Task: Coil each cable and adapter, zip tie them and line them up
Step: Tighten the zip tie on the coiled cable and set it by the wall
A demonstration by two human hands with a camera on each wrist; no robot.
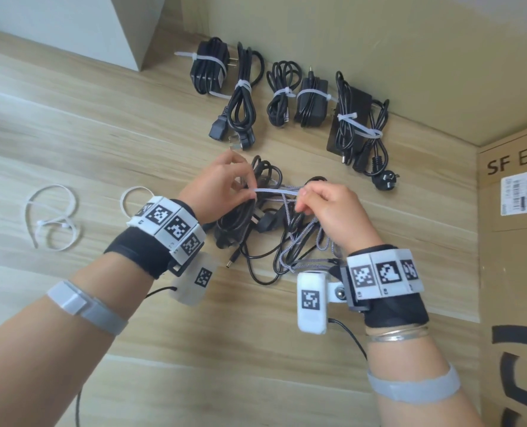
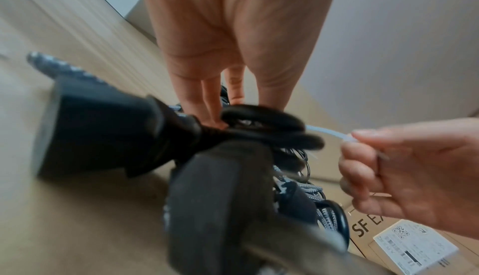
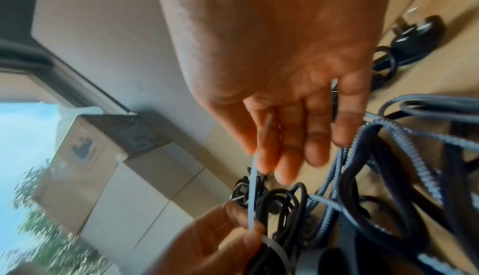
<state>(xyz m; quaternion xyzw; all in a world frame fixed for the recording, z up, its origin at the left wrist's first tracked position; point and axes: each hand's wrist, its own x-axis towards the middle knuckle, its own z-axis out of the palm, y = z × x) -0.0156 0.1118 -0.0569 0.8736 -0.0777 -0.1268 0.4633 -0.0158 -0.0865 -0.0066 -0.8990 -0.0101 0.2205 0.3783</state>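
At the far left, 2 loose zip ties (image 1: pixel 54 221) lie on the wooden floor (image 1: pixel 71 124). Your left hand (image 1: pixel 222 183) pinches 1 end of a white zip tie (image 1: pixel 276 191) and holds a black cable coil (image 1: pixel 240 217) off the floor. Your right hand (image 1: pixel 328 211) pinches the tie's other end, so the strap runs straight between both hands above the tangled cables (image 1: pixel 287 241). Beyond them, 5 tied bundles (image 1: pixel 287 97) sit in a row along the wall. A cardboard box (image 1: pixel 515 241) stands at the right.
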